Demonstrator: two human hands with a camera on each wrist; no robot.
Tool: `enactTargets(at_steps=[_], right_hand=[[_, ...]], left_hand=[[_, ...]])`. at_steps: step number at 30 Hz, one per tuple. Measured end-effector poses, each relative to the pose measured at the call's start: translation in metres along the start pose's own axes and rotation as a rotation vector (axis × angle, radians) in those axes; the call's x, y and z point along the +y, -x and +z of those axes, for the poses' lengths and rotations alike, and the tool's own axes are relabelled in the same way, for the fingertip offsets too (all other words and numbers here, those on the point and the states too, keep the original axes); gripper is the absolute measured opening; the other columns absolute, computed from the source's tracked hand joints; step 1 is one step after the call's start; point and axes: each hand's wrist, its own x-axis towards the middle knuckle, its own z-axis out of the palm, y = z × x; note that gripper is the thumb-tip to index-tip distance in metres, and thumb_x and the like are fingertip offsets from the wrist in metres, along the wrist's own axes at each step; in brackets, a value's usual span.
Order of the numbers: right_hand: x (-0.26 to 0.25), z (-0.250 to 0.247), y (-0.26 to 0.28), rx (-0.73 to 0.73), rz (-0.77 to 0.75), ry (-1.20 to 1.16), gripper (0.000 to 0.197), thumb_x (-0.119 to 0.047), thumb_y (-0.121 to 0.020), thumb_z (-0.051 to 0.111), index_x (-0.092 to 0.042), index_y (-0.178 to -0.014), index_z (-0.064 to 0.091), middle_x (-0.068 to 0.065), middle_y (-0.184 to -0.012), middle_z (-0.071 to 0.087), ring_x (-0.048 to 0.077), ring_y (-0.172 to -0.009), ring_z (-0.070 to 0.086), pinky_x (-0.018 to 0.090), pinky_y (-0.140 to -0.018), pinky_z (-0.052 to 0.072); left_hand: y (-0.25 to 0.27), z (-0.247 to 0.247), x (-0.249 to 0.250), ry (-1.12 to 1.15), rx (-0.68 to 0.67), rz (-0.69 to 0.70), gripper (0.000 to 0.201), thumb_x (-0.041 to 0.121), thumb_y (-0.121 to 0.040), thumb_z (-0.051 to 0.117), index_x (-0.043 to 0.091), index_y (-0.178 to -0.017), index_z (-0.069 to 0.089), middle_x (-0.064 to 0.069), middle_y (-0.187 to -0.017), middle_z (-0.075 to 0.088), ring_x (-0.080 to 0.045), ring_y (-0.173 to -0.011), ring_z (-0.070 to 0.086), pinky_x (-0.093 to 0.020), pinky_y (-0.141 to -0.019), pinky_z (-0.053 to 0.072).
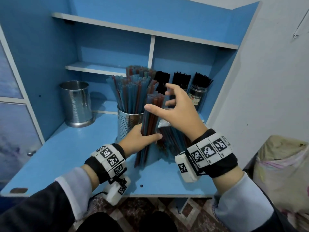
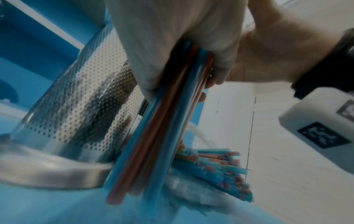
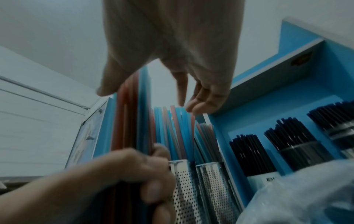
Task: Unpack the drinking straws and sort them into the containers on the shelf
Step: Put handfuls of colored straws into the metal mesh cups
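My left hand (image 1: 149, 133) grips a bundle of blue and red straws (image 1: 151, 114) around its lower half and holds it upright, its bottom ends on the blue desk (image 1: 66, 156). My right hand (image 1: 158, 99) hovers open at the bundle's top, thumb against the straws, fingers spread behind them. A perforated steel container (image 1: 127, 126) just left of the bundle is full of coloured straws. The opened plastic pack of straws (image 1: 168, 141) lies to the right. In the left wrist view, fingers (image 2: 216, 72) wrap the bundle (image 2: 153, 136). The right wrist view shows thumb and fingers (image 3: 201, 104) apart.
An empty perforated steel container (image 1: 76, 104) stands at the back left. A second holder of coloured straws (image 1: 138, 72) sits behind the full one. Three jars of black straws (image 1: 181, 81) fill the right compartment. A cloth-covered object (image 1: 280, 164) stands right of the desk.
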Motion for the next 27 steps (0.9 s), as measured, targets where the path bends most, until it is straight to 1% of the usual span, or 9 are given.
enactTargets(at_steps=[3,7,10,13,15,17,21,24,27], right_hand=[[0.004,0.001,0.004,-0.150,0.061,-0.102,0.081,-0.077,-0.051,0.071,-0.038,-0.119,0.051,-0.013,-0.111,0.045,-0.009,-0.095,0.052,0.007,-0.076,0.046],[0.003,0.009,0.007,-0.358,-0.041,-0.340,0.034,-0.024,-0.077,0.082,-0.023,-0.108,0.069,-0.005,-0.107,0.071,0.007,-0.102,0.067,0.023,-0.091,0.053],[-0.010,0.008,0.003,-0.282,-0.123,-0.468,0.012,-0.008,-0.082,0.076,-0.018,-0.088,0.071,-0.007,-0.087,0.073,0.010,-0.090,0.070,0.023,-0.081,0.054],[-0.022,0.002,-0.007,-0.136,-0.250,-0.568,0.010,-0.011,-0.084,0.073,-0.020,-0.083,0.069,-0.010,-0.084,0.070,0.008,-0.085,0.069,0.019,-0.076,0.053],[-0.030,-0.005,-0.015,-0.011,-0.293,-0.628,0.013,-0.012,-0.083,0.073,-0.024,-0.081,0.069,-0.012,-0.083,0.071,0.006,-0.083,0.069,0.017,-0.072,0.053],[-0.035,-0.011,-0.024,0.084,-0.299,-0.655,0.012,-0.015,-0.083,0.074,-0.026,-0.082,0.070,-0.012,-0.084,0.071,0.009,-0.085,0.071,0.019,-0.074,0.054],[-0.039,-0.013,-0.040,0.186,-0.244,-0.598,0.009,-0.025,-0.081,0.077,-0.031,-0.080,0.071,-0.013,-0.085,0.072,0.009,-0.089,0.070,0.025,-0.080,0.055],[-0.040,-0.008,-0.050,0.208,-0.242,-0.578,0.013,-0.016,-0.083,0.076,-0.027,-0.078,0.070,-0.015,-0.079,0.071,0.003,-0.081,0.069,0.016,-0.074,0.052],[-0.041,0.002,-0.060,0.205,-0.228,-0.521,0.019,-0.015,-0.082,0.076,-0.028,-0.070,0.070,-0.015,-0.073,0.071,0.000,-0.074,0.069,0.010,-0.066,0.051]], left_hand=[[0.005,-0.006,0.013,-0.033,-0.054,0.109,0.015,0.011,-0.087,0.071,0.022,-0.083,0.063,0.014,-0.070,0.067,0.000,-0.068,0.063,-0.018,-0.067,0.049],[0.011,-0.011,0.031,-0.101,-0.097,0.275,0.041,0.002,-0.087,0.067,0.036,-0.110,0.060,0.033,-0.092,0.066,0.010,-0.084,0.065,-0.012,-0.070,0.051],[0.013,-0.014,0.038,-0.058,0.117,0.424,0.060,0.010,-0.081,0.076,0.032,-0.131,0.052,0.026,-0.111,0.066,0.002,-0.104,0.064,-0.026,-0.087,0.056],[0.011,-0.020,0.036,-0.130,0.478,0.611,0.050,0.032,-0.072,0.080,0.027,-0.110,0.048,0.000,-0.105,0.057,-0.013,-0.093,0.059,-0.030,-0.079,0.053],[0.005,-0.026,0.030,-0.255,0.723,0.660,0.061,0.042,-0.067,0.081,0.025,-0.106,0.036,-0.001,-0.105,0.039,-0.017,-0.091,0.045,-0.023,-0.078,0.043],[-0.004,-0.034,0.021,-0.295,0.796,0.523,0.085,0.048,-0.061,0.086,0.024,-0.123,0.032,0.002,-0.117,0.029,-0.018,-0.108,0.039,-0.023,-0.094,0.039],[-0.022,-0.057,0.005,-0.123,0.475,0.059,0.144,0.054,-0.047,0.091,0.023,-0.154,0.000,0.005,-0.150,0.022,-0.006,-0.141,0.025,-0.032,-0.120,0.020],[-0.029,-0.072,-0.002,-0.119,0.317,-0.001,0.117,0.054,-0.045,0.094,0.026,-0.141,0.032,0.020,-0.128,0.055,0.012,-0.115,0.053,-0.037,-0.110,0.043],[-0.030,-0.075,-0.004,-0.200,0.300,-0.023,0.099,0.061,-0.044,0.090,0.033,-0.127,0.045,0.018,-0.122,0.062,0.000,-0.112,0.059,-0.038,-0.103,0.049]])
